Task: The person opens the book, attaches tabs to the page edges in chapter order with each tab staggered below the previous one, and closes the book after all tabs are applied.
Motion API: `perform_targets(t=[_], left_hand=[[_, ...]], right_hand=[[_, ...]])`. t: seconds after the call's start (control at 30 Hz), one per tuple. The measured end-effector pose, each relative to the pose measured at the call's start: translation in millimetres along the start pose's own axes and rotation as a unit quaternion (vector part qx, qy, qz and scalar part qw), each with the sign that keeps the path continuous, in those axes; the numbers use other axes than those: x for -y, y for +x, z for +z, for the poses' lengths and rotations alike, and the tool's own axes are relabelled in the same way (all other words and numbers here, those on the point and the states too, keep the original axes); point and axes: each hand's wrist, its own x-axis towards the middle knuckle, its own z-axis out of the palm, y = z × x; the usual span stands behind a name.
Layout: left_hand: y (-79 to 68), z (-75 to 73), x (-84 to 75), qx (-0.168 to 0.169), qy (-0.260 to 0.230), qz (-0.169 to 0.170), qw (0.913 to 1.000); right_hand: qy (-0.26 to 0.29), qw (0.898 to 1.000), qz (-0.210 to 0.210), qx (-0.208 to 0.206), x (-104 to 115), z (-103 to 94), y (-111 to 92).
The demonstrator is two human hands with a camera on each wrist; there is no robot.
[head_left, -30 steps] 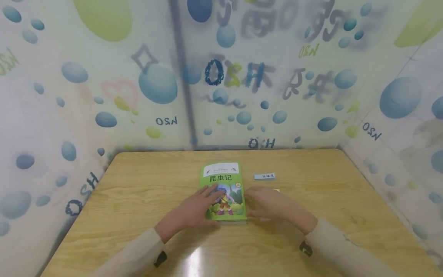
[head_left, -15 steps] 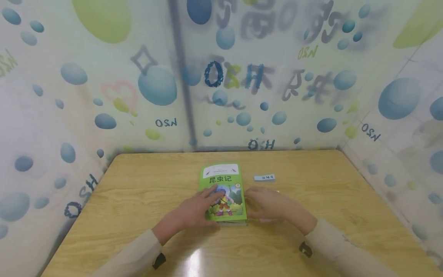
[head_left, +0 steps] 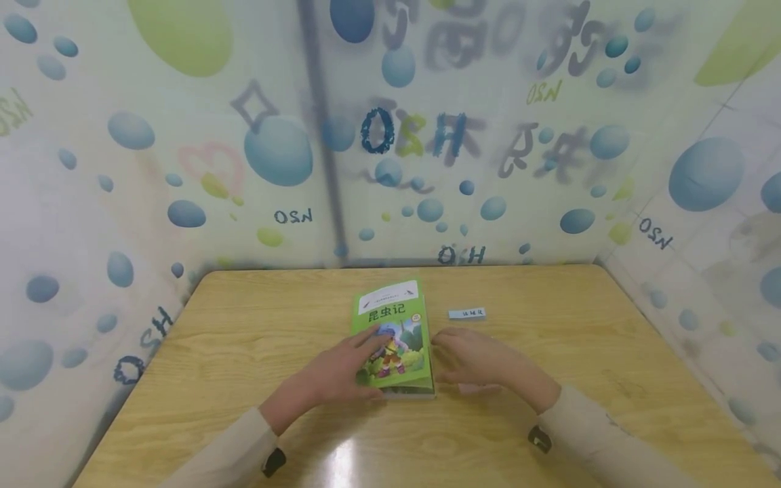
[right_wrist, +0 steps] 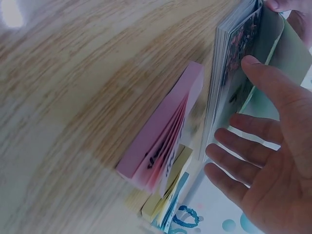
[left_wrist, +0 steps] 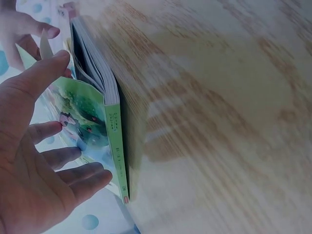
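Note:
A green paperback book point(head_left: 390, 298) with a cartoon figure on its front lies on the table, its front cover lifted partway on the right side. My left hand point(head_left: 332, 373) is over the cover's left part, fingers spread and relaxed; the spine point(left_wrist: 116, 146) faces the left wrist camera. Beside the book's right edge is my right hand point(head_left: 482, 356), fingers loosely extended. In the right wrist view its thumb point(right_wrist: 256, 68) overlaps the gap between the raised cover point(right_wrist: 287, 63) and the printed page beneath.
Right of the book stand small sticky note pads: a pink one point(right_wrist: 158, 136), a yellow one point(right_wrist: 168, 187) and a blue one point(right_wrist: 175, 202). The wooden table point(head_left: 256, 305) meets patterned walls point(head_left: 390, 217) at its back and sides.
The front cover has risen on its right side, opening a gap above the pages. My left hand has shifted slightly left; my right hand has hardly moved.

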Motion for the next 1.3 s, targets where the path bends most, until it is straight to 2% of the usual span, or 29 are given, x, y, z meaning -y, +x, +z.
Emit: perform_targets(t=[0.33, 0.63, 0.87, 1.03, 1.17, 1.3], left_hand=[[-4.7, -2.4, 4.4, -0.021, 0.012, -0.008, 0.9997], [-13.1, -10.1, 11.3, -0.042, 0.025, -0.018, 0.9986], [-23.9, -15.6, 20.5, -0.066, 0.02, -0.019, 0.9974], [-33.9, -19.6, 33.6, -0.087, -0.021, -0.023, 0.9957], [-47.7, -29.4, 39.8, -0.104, -0.097, -0.037, 0.9892], [-61.0, -40.8, 47.1, -0.119, -0.145, -0.019, 0.9821]], right_hand=[[0.004, 1.0, -0.005, -0.009, -1, -2.9, -4], [-0.004, 0.999, -0.036, -0.019, -2, -1.8, -7], [0.015, 1.0, -0.02, -0.002, 1, -1.0, -8], [0.018, 0.999, -0.03, 0.001, 4, 2.8, -6], [0.016, 0.999, -0.038, 0.004, 5, 6.6, -4], [0.019, 0.999, -0.031, 0.018, 5, 12.6, -1]])
